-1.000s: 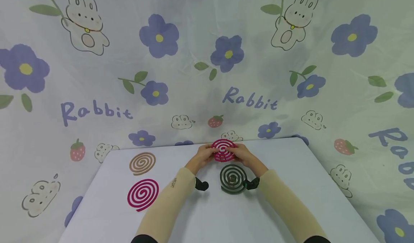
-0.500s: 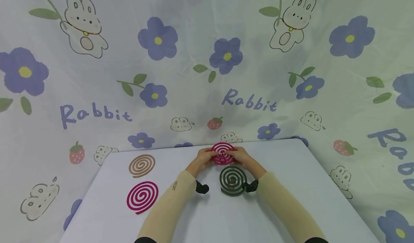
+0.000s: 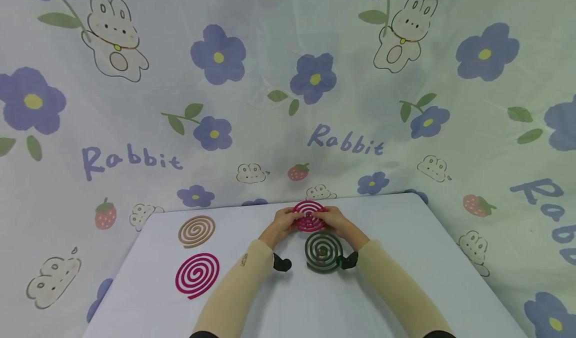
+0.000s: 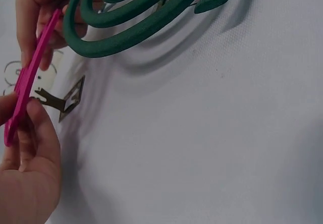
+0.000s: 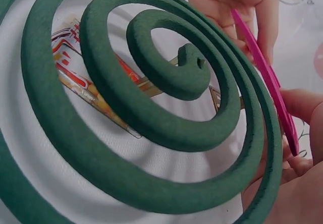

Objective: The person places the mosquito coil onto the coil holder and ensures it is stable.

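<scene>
Both hands hold one pink mosquito coil (image 3: 309, 227), tilted up at the far side of the white table. My left hand (image 3: 283, 221) pinches its left edge and my right hand (image 3: 336, 221) its right edge, thumbs toward the middle. Below the held coil, a small metal coil stand (image 4: 73, 100) shows in the left wrist view, its prong pointing up at the coil. Nearer the body, a dark green mosquito coil (image 5: 38, 67) sits raised over the table. Under it the right wrist view shows a colourfully printed metal piece (image 5: 91, 90).
At the left of the white table (image 3: 405, 278) lie two more coils, a tan mosquito coil (image 3: 196, 246) behind and a second pink mosquito coil (image 3: 209, 284) in front. A printed rabbit-and-flower curtain (image 3: 270, 23) hangs behind the table. The green coil stands between the forearms, beside the right wrist.
The held pink coil has come down slightly, with both hands still on it. The head view has tilted a little. The other coils have stayed in place.
</scene>
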Tool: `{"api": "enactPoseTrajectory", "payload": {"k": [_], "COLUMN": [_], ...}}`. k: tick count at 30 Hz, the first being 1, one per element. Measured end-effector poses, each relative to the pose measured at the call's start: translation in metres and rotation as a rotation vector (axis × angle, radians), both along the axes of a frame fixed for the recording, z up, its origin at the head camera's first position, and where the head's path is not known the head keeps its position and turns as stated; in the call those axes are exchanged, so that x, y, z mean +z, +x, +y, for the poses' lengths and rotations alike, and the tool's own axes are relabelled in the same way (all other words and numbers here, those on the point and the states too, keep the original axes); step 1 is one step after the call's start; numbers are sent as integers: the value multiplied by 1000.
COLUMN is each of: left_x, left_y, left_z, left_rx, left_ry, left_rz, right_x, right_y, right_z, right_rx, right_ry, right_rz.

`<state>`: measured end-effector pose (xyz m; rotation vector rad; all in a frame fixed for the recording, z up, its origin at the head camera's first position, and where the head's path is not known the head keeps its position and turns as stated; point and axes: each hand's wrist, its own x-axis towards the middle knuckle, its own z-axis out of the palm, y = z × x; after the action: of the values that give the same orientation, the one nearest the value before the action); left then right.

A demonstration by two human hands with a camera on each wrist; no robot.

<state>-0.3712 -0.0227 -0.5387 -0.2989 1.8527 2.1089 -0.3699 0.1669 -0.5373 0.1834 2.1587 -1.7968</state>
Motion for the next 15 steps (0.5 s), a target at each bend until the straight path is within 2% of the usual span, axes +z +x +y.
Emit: {"api": "enactPoseTrajectory", "payload": {"k": [9, 15], "left_x": [-5, -9], "left_y": [2, 0], "left_z": [4, 6], "left_rx": [23, 57], "left_ry": [38, 28], "left_rz": [19, 29], "right_x": [-6, -8], "right_y": [-3, -3], "right_z": [-2, -2], "right_rx": [-18, -13], "right_ry": [39, 41], "right_rz": [18, 29]}}
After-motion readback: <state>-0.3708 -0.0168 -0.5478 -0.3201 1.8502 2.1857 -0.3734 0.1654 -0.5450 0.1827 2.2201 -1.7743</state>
